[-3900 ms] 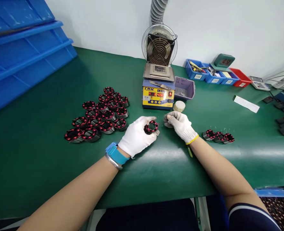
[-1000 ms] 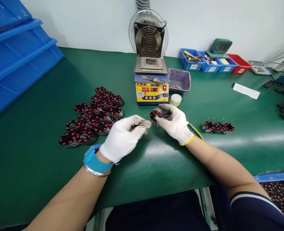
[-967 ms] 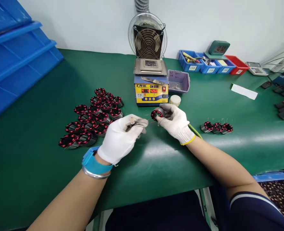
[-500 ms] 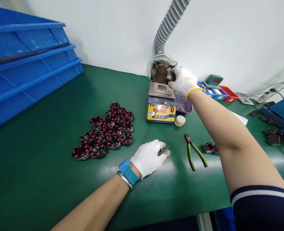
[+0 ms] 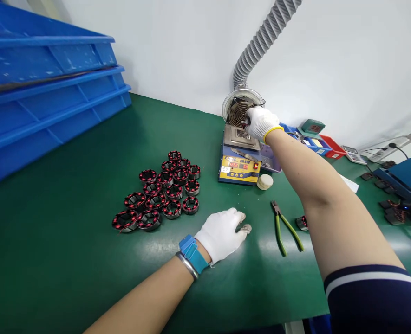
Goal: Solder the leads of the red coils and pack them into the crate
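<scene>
Right hand, coil mostly hidden, apparently held

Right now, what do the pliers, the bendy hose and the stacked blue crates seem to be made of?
Pliers: dark, dull metal head, likely steel; green grips look like plastic or rubber. Hose: grey and ribbed, perhaps foil or plastic; can't tell which. Crates: probably satin moulded plastic, given the ribs and pale scuffs.

Wht gloves (R hem ylw)
</scene>
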Demonstrator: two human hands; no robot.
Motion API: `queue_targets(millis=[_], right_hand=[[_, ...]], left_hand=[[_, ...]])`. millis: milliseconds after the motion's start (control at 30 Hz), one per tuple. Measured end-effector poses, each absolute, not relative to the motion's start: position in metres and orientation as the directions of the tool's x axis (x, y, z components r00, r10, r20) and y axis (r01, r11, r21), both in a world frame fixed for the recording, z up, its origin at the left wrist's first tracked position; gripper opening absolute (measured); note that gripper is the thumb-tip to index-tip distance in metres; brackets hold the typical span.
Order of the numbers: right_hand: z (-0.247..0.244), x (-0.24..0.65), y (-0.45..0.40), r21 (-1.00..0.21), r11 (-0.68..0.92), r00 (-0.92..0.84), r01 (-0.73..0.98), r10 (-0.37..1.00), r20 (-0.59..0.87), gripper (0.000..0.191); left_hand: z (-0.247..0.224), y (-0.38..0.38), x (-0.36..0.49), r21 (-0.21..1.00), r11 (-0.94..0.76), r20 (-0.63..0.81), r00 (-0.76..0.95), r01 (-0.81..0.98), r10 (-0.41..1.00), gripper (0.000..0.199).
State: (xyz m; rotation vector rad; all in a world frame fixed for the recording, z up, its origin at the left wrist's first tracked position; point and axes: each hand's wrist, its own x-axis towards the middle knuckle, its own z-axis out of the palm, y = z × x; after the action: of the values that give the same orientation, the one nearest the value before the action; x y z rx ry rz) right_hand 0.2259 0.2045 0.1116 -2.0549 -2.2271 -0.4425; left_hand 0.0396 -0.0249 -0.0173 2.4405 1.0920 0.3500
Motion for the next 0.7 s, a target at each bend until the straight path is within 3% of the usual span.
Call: queue_targets(millis=[200, 400, 600, 700], right_hand=[[0.108, 0.224, 0.201, 0.202, 0.042, -0.089, 0.978, 0.969, 0.230, 0.038], [0.122, 0.227, 0.195, 0.154, 0.033, -0.072, 0.987, 0.964, 0.256, 0.036], [0.136, 0.221, 0.152, -0.137, 0.077, -0.028, 0.988, 0.944, 0.330, 0.037], [0.122, 0.214, 0.121, -0.334, 0.100, -0.007, 0.937, 0.963, 0.269, 0.043]], left_hand=[[-0.017, -0.024, 0.040, 0.490, -0.583, 0.036, 0.653, 0.648, 0.756, 0.031], [-0.015, -0.025, 0.039, 0.508, -0.572, 0.027, 0.652, 0.644, 0.758, 0.032], [-0.020, -0.022, 0.041, 0.645, -0.447, 0.107, 0.506, 0.620, 0.856, 0.045], [-0.025, -0.019, 0.042, 0.744, -0.367, 0.177, 0.365, 0.559, 0.914, 0.058]])
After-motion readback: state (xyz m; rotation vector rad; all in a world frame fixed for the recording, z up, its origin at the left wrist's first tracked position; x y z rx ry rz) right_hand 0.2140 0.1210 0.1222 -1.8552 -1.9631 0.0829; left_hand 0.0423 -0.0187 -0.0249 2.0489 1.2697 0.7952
